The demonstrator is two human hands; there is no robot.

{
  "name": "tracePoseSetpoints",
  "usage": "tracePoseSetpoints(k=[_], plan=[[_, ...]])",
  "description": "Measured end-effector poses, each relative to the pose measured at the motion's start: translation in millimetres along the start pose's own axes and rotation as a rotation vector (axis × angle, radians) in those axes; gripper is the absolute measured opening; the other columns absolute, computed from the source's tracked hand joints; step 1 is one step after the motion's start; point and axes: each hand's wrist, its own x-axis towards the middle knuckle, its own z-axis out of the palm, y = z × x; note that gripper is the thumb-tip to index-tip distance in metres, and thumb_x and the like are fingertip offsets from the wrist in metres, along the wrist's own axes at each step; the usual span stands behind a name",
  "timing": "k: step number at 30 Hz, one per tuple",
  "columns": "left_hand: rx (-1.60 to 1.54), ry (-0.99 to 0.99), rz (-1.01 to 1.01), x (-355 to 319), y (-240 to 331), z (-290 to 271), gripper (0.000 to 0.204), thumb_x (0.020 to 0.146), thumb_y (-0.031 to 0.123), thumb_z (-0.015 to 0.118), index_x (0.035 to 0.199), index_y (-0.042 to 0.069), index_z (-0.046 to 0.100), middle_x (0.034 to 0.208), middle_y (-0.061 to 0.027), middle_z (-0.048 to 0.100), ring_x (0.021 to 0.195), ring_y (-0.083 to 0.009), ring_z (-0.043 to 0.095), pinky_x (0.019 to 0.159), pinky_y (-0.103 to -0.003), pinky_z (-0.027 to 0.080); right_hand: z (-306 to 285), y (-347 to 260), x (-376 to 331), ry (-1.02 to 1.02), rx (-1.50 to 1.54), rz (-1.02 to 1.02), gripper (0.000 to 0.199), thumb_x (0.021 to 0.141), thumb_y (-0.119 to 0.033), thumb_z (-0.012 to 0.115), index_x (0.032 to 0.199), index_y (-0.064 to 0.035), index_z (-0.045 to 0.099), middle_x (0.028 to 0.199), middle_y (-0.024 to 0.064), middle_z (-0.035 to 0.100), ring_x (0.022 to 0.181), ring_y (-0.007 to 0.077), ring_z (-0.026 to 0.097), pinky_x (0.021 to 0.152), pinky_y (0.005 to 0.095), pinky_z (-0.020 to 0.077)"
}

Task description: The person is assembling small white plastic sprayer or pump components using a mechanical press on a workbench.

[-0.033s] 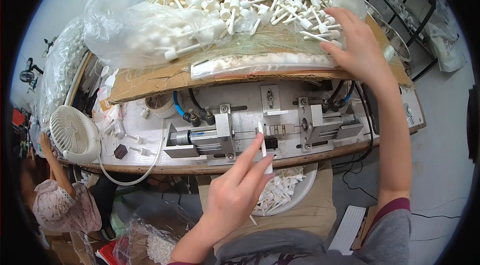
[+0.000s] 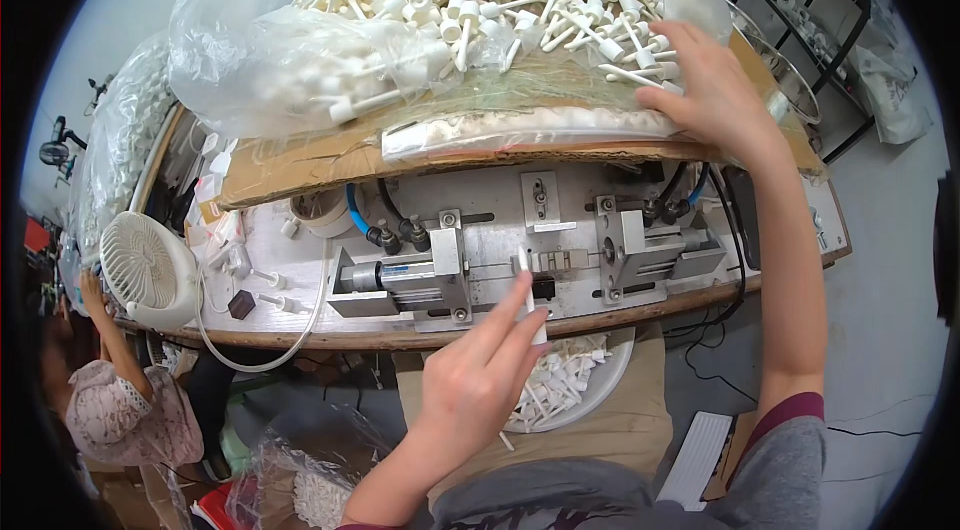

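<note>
My left hand (image 2: 468, 382) pinches a slim white plastic piece (image 2: 536, 322) between fingers and thumb, its upper end at the metal fixture (image 2: 565, 260) between two pneumatic cylinders. At the right edge of a heap of white plastic pieces with stems and cup-shaped heads (image 2: 480, 5), my right hand (image 2: 715, 95) has its thumb and fingers apart. A few loose pieces lie beside its thumb; whether it touches them I cannot tell. Below my left hand, a round white basin (image 2: 622, 370) holds many small white pieces.
The left cylinder (image 2: 400, 280) and right cylinder (image 2: 660, 255) have air hoses. A cardboard sheet (image 2: 290, 175) supports the heap and its clear bag. A small fan (image 2: 150, 265) stands left. Another person (image 2: 130, 410) sits at far left. A black shelf (image 2: 815, 20) stands right.
My right hand has shifted very slightly, its thumb a touch further left. My left hand has dipped a little with the white piece still pinched.
</note>
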Motion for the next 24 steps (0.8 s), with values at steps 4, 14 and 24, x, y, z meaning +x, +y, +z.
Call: tracePoseSetpoints(k=[4,14,24], plan=[[0.221,-0.033,0.133,-4.7,-8.0,20.4,0.031,0.074,0.013,0.08,0.102,0.004,0.072,0.124,-0.0125,0.068,0.066,-0.0194,0.066,0.059,-0.028,0.052,15.2,11.4,20.1,-0.217,-0.025,0.012,0.032,0.092,-0.028,0.063,0.111,-0.0018,0.059,0.113,0.0177,0.062,0.107,0.0363,0.059,0.094,0.041,0.0467],[0.21,-0.06,0.107,8.4,-16.7,23.2,0.026,0.075,0.014,0.079,0.099,0.006,0.073,0.124,-0.0127,0.068,0.056,-0.0192,0.063,0.056,-0.028,0.049,-10.6,-22.1,9.4,-0.237,0.147,0.028,0.022,0.1,-0.021,0.053,0.098,0.0017,0.055,0.093,0.0197,0.066,0.091,0.037,0.063,0.083,0.0421,0.0489],[-0.023,0.278,0.252,19.7,0.1,11.0,0.036,0.076,0.011,0.077,0.109,0.0,0.069,0.105,-0.0123,0.07,0.075,-0.022,0.067,0.06,-0.03,0.053,-10.3,-131.0,-123.4,-0.337,1.641,0.448,0.022,0.107,-0.019,0.035,0.117,-0.0026,0.045,0.128,0.0284,0.06,0.123,0.0342,0.059,0.104,0.0442,0.0474]])
